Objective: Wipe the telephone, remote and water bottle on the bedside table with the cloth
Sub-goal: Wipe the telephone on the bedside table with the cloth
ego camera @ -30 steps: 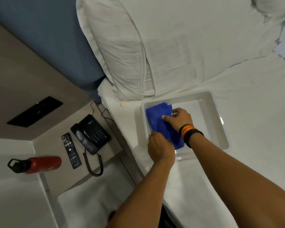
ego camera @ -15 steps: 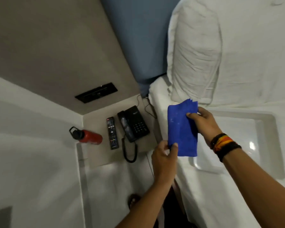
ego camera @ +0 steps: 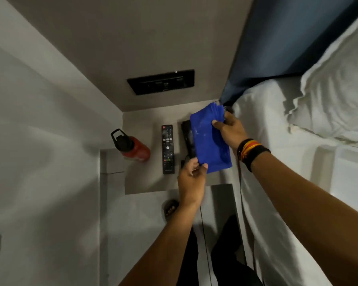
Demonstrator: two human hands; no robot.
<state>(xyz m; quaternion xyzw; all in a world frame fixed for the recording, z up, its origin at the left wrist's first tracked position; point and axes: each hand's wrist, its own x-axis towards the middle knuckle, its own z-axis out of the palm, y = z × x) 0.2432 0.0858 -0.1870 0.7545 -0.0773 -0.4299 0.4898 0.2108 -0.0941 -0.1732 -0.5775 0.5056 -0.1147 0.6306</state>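
Both hands (ego camera: 191,178) (ego camera: 230,131) hold blue cloth (ego camera: 210,141) over telephone (ego camera: 187,139); no legible writing

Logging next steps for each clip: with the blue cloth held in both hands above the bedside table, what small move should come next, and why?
Probably lower the cloth onto the telephone and start wiping. Both the left hand and the right hand hold it spread right over the phone, which it mostly hides. The remote and the red water bottle lie further left, apart from the cloth.
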